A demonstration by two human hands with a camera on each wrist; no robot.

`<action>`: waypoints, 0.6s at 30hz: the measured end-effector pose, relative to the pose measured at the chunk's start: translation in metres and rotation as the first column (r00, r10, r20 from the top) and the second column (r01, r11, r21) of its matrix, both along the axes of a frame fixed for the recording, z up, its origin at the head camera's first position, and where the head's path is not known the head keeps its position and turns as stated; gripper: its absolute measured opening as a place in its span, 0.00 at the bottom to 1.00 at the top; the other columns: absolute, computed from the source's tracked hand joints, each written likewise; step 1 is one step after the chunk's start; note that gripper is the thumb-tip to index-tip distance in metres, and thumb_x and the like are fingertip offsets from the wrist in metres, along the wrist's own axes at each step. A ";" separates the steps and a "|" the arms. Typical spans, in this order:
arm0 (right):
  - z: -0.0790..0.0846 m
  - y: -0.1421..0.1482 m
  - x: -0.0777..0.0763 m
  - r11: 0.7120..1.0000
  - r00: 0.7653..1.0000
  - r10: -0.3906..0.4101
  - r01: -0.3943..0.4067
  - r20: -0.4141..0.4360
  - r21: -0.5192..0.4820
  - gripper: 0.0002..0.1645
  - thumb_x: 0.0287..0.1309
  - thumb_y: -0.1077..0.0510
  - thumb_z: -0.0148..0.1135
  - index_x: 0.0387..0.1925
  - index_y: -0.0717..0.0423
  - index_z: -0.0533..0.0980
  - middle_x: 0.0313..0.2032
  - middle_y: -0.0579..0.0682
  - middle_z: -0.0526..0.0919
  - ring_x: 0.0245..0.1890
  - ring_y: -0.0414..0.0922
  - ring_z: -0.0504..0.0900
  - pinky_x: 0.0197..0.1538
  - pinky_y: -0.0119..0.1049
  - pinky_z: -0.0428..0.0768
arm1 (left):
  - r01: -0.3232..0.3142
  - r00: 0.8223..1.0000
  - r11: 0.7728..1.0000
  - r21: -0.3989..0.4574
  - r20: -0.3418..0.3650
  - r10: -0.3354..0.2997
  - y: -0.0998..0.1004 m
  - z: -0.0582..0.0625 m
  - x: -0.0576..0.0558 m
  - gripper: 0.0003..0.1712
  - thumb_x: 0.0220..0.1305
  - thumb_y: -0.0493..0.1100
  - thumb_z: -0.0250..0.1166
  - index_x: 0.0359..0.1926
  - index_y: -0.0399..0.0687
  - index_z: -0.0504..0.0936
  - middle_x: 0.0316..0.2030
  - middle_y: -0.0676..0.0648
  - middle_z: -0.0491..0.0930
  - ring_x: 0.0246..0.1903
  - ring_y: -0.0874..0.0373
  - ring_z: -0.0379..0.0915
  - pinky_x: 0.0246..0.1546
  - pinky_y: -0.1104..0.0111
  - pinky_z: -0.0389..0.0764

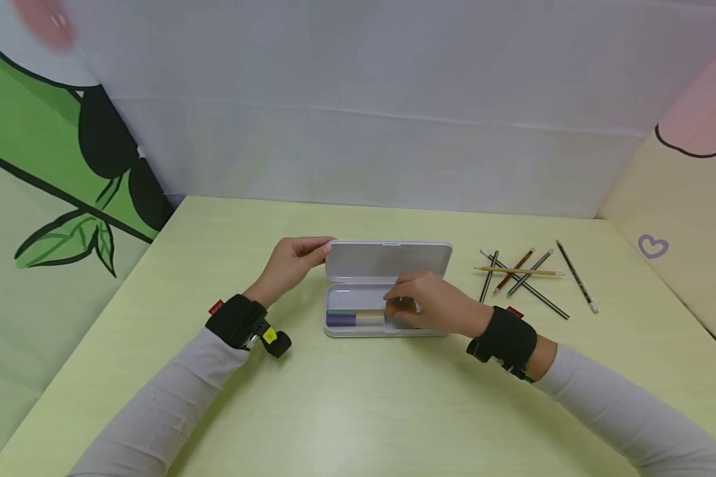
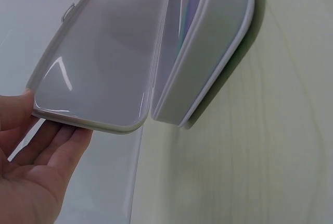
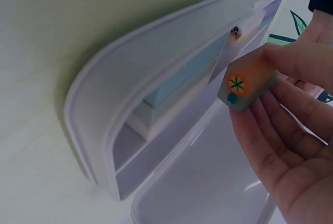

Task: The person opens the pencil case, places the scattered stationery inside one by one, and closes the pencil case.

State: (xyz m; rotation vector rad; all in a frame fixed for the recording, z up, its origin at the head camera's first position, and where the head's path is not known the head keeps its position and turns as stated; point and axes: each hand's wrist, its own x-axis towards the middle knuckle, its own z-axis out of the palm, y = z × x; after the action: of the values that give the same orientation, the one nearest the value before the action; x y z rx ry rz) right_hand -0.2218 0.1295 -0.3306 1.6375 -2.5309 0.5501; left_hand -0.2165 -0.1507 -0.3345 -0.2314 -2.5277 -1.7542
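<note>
A white pencil case lies on the table with its lid raised at the back. My left hand grips the lid's left edge, thumb on the inner side and fingers behind, as the left wrist view shows. Over the right part of the case, my right hand pinches a small orange block with a citrus-slice print between thumb and fingertips. Below it in the case lies a blue and white block. A purple and green piece sits at the case's left end.
Several pencils lie crossed in a loose pile to the right of the case, among them a yellow pencil and a brown pencil. One dark pencil lies apart at the far right. A pale wall covering rises behind the table.
</note>
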 end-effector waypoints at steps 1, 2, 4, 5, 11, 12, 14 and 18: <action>-0.001 -0.001 0.000 1.000 1.000 0.002 -0.002 0.000 0.000 0.10 0.52 0.63 0.70 0.38 0.57 0.84 0.33 0.46 0.84 0.32 0.39 0.79 0.35 0.26 0.79 | 0.000 1.000 1.000 -0.002 -0.002 0.000 0.000 0.000 0.000 0.21 0.70 0.42 0.58 0.60 0.38 0.76 0.58 0.36 0.77 0.59 0.46 0.75 0.56 0.65 0.81; -0.001 -0.002 0.001 1.000 1.000 0.003 -0.003 0.003 0.000 0.09 0.52 0.63 0.69 0.38 0.57 0.84 0.32 0.46 0.84 0.32 0.39 0.79 0.35 0.26 0.79 | -0.003 1.000 1.000 -0.001 -0.003 0.003 0.000 0.000 0.000 0.21 0.70 0.42 0.58 0.60 0.38 0.76 0.58 0.36 0.77 0.58 0.46 0.75 0.56 0.65 0.81; -0.003 -0.003 0.002 1.000 1.000 -0.003 0.003 0.011 0.007 0.09 0.52 0.63 0.69 0.38 0.56 0.84 0.32 0.45 0.84 0.32 0.38 0.78 0.35 0.25 0.78 | -0.002 1.000 1.000 -0.004 -0.003 0.002 0.000 -0.001 -0.001 0.21 0.70 0.42 0.58 0.60 0.38 0.76 0.58 0.36 0.77 0.58 0.45 0.75 0.56 0.66 0.81; -0.004 -0.004 0.002 1.000 1.000 -0.004 0.004 0.013 0.011 0.09 0.52 0.63 0.69 0.37 0.56 0.84 0.32 0.45 0.83 0.32 0.38 0.78 0.35 0.25 0.77 | -0.002 1.000 1.000 -0.003 -0.003 0.002 0.000 -0.001 -0.001 0.21 0.70 0.42 0.58 0.60 0.38 0.76 0.58 0.36 0.77 0.58 0.45 0.75 0.56 0.66 0.81; -0.007 -0.006 0.003 1.000 1.000 -0.007 0.007 0.010 0.016 0.08 0.52 0.63 0.70 0.37 0.56 0.84 0.31 0.45 0.83 0.30 0.38 0.77 0.34 0.24 0.76 | 0.016 1.000 1.000 0.023 -0.002 -0.016 0.001 -0.002 -0.002 0.21 0.70 0.41 0.58 0.60 0.37 0.76 0.58 0.36 0.77 0.59 0.46 0.75 0.54 0.69 0.81; -0.008 -0.006 0.003 1.000 1.000 -0.007 0.006 0.004 0.012 0.08 0.51 0.63 0.70 0.37 0.57 0.84 0.31 0.45 0.83 0.30 0.38 0.77 0.34 0.24 0.76 | 0.019 1.000 0.999 0.027 -0.003 -0.019 0.001 -0.003 -0.003 0.21 0.70 0.41 0.58 0.60 0.37 0.76 0.58 0.36 0.77 0.59 0.45 0.75 0.54 0.69 0.81; -0.009 -0.005 0.003 1.000 1.000 -0.006 0.006 -0.007 0.008 0.09 0.50 0.63 0.71 0.36 0.57 0.84 0.30 0.46 0.83 0.29 0.38 0.76 0.33 0.24 0.76 | 0.022 1.000 0.999 0.033 -0.007 -0.022 0.000 -0.003 -0.003 0.21 0.70 0.41 0.57 0.60 0.37 0.76 0.58 0.36 0.77 0.59 0.46 0.75 0.55 0.69 0.81; -0.010 -0.005 0.002 1.000 1.000 -0.003 0.004 -0.025 0.007 0.08 0.50 0.62 0.71 0.36 0.57 0.85 0.30 0.46 0.83 0.30 0.38 0.76 0.34 0.25 0.76 | 0.028 0.999 0.999 0.042 -0.023 -0.027 0.000 -0.004 -0.004 0.21 0.70 0.41 0.57 0.61 0.36 0.75 0.59 0.35 0.76 0.58 0.45 0.75 0.56 0.65 0.81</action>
State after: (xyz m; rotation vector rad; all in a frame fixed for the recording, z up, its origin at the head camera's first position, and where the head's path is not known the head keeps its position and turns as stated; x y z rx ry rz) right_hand -0.2196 0.1242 -0.3410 1.6313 -2.5202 0.5173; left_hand -0.2203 -0.1508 -0.3386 -0.2831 -2.4812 -1.8026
